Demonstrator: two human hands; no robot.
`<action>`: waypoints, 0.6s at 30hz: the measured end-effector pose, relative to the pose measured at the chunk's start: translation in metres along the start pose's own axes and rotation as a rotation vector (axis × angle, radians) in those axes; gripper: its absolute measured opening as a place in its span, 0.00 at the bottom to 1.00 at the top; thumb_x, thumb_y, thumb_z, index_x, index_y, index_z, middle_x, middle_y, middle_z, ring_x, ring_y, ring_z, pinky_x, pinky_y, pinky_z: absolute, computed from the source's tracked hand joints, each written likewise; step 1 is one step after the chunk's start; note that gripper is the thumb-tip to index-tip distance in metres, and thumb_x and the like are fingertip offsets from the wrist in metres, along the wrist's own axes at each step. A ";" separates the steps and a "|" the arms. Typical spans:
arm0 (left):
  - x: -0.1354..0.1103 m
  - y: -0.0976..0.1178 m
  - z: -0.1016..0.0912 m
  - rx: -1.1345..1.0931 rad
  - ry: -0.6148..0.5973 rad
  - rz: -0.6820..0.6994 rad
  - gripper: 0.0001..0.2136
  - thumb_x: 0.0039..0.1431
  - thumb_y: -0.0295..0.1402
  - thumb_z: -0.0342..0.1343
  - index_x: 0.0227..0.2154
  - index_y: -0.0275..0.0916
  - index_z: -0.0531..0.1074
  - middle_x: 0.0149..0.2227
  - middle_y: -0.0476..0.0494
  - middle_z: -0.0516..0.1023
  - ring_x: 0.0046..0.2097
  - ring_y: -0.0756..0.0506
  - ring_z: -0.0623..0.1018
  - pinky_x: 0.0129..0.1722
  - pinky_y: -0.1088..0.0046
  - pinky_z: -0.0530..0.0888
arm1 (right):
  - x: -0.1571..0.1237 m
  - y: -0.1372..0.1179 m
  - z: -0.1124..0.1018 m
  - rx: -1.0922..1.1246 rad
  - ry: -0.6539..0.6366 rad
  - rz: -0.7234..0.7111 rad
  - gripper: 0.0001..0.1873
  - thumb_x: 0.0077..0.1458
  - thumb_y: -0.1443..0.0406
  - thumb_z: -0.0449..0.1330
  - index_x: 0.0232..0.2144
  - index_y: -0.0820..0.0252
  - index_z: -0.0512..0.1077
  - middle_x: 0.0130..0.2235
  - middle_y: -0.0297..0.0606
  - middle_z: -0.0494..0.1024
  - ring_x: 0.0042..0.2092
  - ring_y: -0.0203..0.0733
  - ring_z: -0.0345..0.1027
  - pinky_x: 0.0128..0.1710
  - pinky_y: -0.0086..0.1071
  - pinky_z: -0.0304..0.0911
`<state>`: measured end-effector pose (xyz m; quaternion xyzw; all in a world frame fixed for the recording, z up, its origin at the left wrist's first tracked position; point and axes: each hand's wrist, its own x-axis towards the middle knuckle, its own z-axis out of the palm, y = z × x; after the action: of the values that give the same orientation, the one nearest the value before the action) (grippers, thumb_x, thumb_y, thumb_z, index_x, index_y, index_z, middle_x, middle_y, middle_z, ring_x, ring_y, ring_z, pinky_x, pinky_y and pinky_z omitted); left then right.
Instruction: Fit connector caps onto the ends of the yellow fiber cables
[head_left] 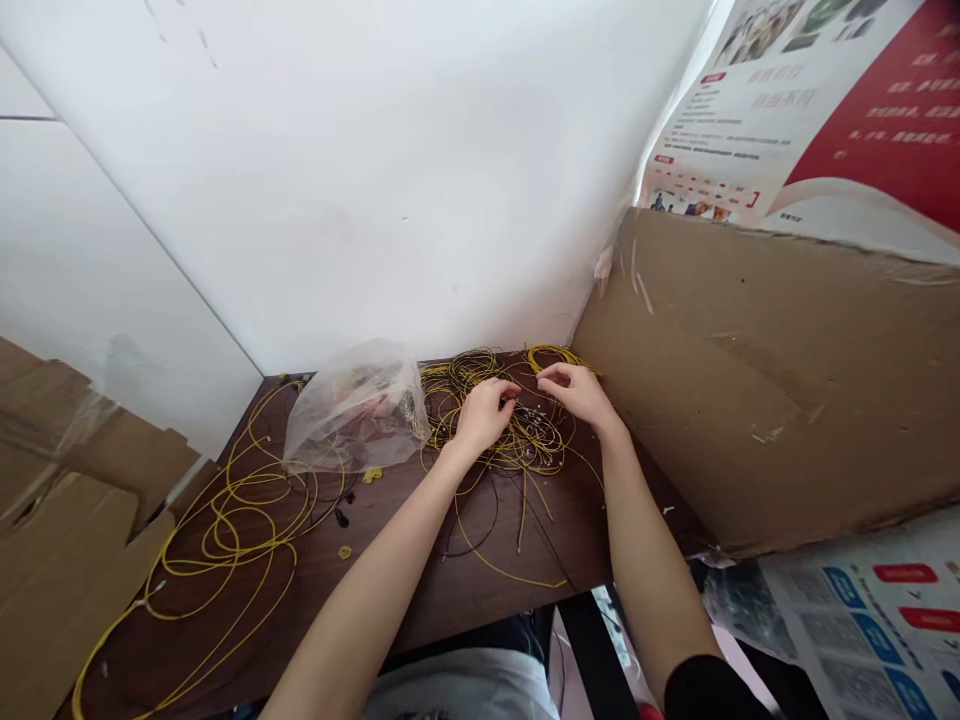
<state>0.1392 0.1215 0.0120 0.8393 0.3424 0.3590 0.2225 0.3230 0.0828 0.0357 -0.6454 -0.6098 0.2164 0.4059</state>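
Over a tangled heap of thin yellow and black cables (536, 440), both hands are raised close together. My left hand (484, 412) is closed, its thumb and fingertips brought together around something small that I cannot make out. Just to the right, my right hand (576, 392) also makes a pinch, fingertips pointing at the left hand. What sits in that pinch is too small to name. A neat coil of yellow cable (553, 356) lies behind the right hand. Many small light cable ends show in the heap below the hands.
A clear plastic bag (352, 415) with things inside stands left of the heap. Loose yellow cable loops (232, 520) spread over the left of the brown table (375, 590). Cardboard walls the right side (780, 380) and the left (75, 560); a white panel (405, 180) rises behind.
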 end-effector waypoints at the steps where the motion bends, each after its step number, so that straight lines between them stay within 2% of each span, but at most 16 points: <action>1: -0.003 -0.001 0.000 -0.023 0.023 -0.018 0.10 0.55 0.21 0.52 0.38 0.36 0.75 0.39 0.43 0.80 0.41 0.46 0.78 0.45 0.68 0.74 | 0.000 0.000 0.002 -0.009 -0.011 -0.006 0.12 0.51 0.61 0.58 0.35 0.64 0.74 0.36 0.42 0.79 0.36 0.40 0.71 0.39 0.32 0.64; 4: -0.013 -0.005 0.000 -0.076 0.067 -0.059 0.11 0.57 0.21 0.50 0.37 0.36 0.75 0.39 0.44 0.80 0.41 0.47 0.79 0.45 0.70 0.74 | -0.001 -0.002 0.008 -0.031 -0.151 0.001 0.13 0.53 0.61 0.56 0.38 0.64 0.74 0.35 0.41 0.79 0.34 0.38 0.71 0.36 0.31 0.64; 6: -0.018 -0.006 0.000 -0.100 0.064 -0.066 0.10 0.57 0.21 0.51 0.34 0.37 0.76 0.38 0.45 0.81 0.42 0.47 0.79 0.46 0.70 0.74 | -0.002 -0.003 0.012 -0.091 -0.283 -0.005 0.14 0.53 0.60 0.57 0.37 0.63 0.75 0.33 0.39 0.78 0.33 0.38 0.70 0.34 0.30 0.63; 8: -0.021 -0.007 -0.001 -0.118 0.047 -0.065 0.10 0.56 0.21 0.51 0.33 0.38 0.77 0.37 0.46 0.81 0.42 0.48 0.79 0.47 0.70 0.73 | -0.003 -0.003 0.014 -0.172 -0.349 -0.030 0.14 0.53 0.60 0.57 0.36 0.63 0.76 0.33 0.39 0.79 0.34 0.39 0.70 0.34 0.30 0.61; 11: -0.024 -0.008 -0.001 -0.121 0.014 -0.048 0.11 0.56 0.21 0.51 0.33 0.38 0.77 0.37 0.47 0.81 0.41 0.47 0.78 0.47 0.68 0.73 | -0.003 -0.003 0.016 -0.244 -0.355 -0.042 0.14 0.54 0.60 0.57 0.37 0.63 0.76 0.35 0.39 0.79 0.35 0.39 0.69 0.35 0.30 0.60; 18: -0.028 -0.012 0.001 -0.093 -0.001 -0.022 0.11 0.56 0.20 0.51 0.32 0.38 0.77 0.37 0.46 0.80 0.42 0.46 0.77 0.48 0.66 0.72 | -0.005 -0.002 0.015 -0.255 -0.341 -0.043 0.13 0.55 0.63 0.56 0.38 0.65 0.76 0.38 0.41 0.79 0.37 0.39 0.69 0.37 0.29 0.60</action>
<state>0.1208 0.1090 -0.0083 0.8245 0.3342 0.3715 0.2654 0.3091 0.0822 0.0273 -0.6323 -0.7058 0.2349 0.2165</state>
